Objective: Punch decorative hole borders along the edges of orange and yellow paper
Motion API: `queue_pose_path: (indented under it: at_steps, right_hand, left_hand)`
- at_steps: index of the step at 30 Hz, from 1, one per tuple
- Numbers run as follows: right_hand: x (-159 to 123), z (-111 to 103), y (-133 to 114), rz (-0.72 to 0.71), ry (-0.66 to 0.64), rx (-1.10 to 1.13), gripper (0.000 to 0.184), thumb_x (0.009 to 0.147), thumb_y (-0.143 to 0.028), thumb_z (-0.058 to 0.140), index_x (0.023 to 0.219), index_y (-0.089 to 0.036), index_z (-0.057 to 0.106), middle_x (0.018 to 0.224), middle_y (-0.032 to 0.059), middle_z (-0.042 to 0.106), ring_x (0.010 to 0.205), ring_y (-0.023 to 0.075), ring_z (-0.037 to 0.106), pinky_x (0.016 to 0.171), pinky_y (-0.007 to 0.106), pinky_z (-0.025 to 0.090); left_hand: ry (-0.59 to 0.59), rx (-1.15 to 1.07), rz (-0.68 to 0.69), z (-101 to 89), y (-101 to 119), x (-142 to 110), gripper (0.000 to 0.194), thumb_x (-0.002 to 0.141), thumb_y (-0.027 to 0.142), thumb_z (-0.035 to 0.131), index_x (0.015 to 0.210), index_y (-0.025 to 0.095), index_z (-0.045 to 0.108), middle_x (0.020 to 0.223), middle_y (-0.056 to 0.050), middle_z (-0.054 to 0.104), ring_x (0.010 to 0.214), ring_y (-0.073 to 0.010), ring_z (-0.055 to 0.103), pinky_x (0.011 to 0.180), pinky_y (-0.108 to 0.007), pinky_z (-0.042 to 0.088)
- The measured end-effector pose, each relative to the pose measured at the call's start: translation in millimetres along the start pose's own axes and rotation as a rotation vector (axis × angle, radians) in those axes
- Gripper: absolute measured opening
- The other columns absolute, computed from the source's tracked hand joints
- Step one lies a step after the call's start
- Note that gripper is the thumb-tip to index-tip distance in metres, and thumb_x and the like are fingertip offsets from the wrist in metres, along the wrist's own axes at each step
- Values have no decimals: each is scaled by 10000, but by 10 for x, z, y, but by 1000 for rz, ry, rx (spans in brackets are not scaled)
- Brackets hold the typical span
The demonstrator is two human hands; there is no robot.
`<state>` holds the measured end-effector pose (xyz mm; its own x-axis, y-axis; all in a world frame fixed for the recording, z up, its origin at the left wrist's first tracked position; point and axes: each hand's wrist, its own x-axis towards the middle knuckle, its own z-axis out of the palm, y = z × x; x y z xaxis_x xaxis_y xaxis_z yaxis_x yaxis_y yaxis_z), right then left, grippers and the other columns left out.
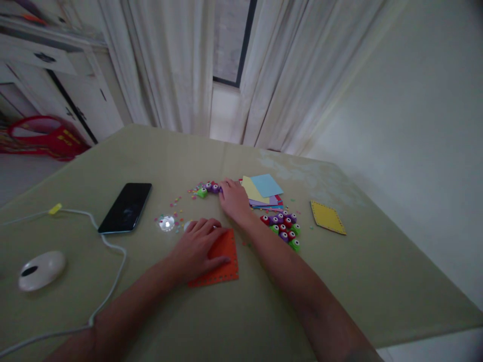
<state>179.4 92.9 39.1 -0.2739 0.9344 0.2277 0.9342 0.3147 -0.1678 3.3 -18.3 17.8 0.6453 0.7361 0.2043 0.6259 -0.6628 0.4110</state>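
My left hand lies with fingers spread on a square of orange paper, which has small holes along its edges. Farther out, my right hand has its fingers closed at a small purple googly-eyed figure, mostly hidden by the fingertips. That figure ends a short row, with a green googly-eyed figure at the left. Beside my right forearm stands a cluster of purple, red and green figures. Colored paper sheets are stacked just right of my right hand.
Paper confetti and a clear round disc lie left of the orange paper. A yellow sheet with edge holes is at the right. At the left are a black phone, a white cable and a white oval device.
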Motion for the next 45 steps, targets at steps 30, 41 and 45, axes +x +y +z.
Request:
queue_pose_path:
  at_steps: [30, 41, 45]
  right_hand:
    - [-1401, -324, 327, 164, -113, 872, 318, 898, -132, 770, 1203, -203, 715, 1123, 60, 783, 996, 203, 755, 919, 346, 609]
    - [-1383, -316, 306, 267, -73, 1008, 281, 906, -245, 792, 1176, -198, 729, 1050, 57, 801, 948, 203, 770, 876, 350, 640]
    - [-1370, -296, 306, 285, -65, 1035, 282, 900, -263, 794, 1168, -196, 734, 1053, 63, 804, 953, 204, 772, 870, 347, 639]
  left_hand:
    - [23, -45, -29, 65, -91, -31, 486, 999, 533, 708, 1419, 301, 630, 1330, -76, 687, 1196, -308, 635, 1044, -483, 484]
    - [18, -48, -36, 49, -66, -14, 475, 1000, 545, 696, 1395, 282, 665, 1322, -83, 698, 1195, -315, 635, 1055, -487, 489]
    - [17, -39, -35, 56, -72, -14, 484, 1008, 545, 687, 1414, 284, 652, 1332, -86, 686, 1189, -312, 631, 1042, -488, 487]
